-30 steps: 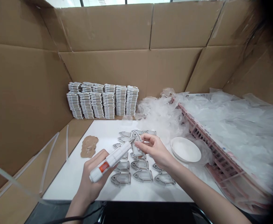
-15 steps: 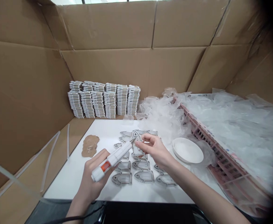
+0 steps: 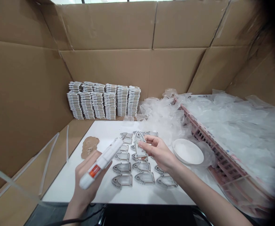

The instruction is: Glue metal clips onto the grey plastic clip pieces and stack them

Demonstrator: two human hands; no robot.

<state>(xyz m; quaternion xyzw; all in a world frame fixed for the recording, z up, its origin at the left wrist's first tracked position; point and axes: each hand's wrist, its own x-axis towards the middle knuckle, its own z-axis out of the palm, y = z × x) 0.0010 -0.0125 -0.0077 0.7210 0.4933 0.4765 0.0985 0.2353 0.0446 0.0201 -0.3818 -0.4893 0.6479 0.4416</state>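
Note:
My left hand (image 3: 88, 177) is wrapped round a white hot glue gun (image 3: 102, 161) with an orange patch on its body. The gun's nozzle points up and to the right, apart from the held part. Between the thumb and fingers of my right hand (image 3: 159, 152) is a grey, rocket-shaped plastic frame (image 3: 140, 145), tilted up above the table. Beneath and around it, several similar grey frames (image 3: 144, 178) lie in rows on the white table (image 3: 64, 188).
Tall stacks of thin white pieces (image 3: 110, 105) line the back. A brown glue-smeared patch (image 3: 89, 147) lies at the left. To the right are a white bowl (image 3: 188, 151), loose clear plastic bags (image 3: 161, 117) and a pink basket (image 3: 198, 131) full of bags. Cardboard walls (image 3: 109, 28) surround the table.
My left hand has drawn the glue gun back to the left and down, away from the held frame. My right hand still holds the frame, now shifted slightly right.

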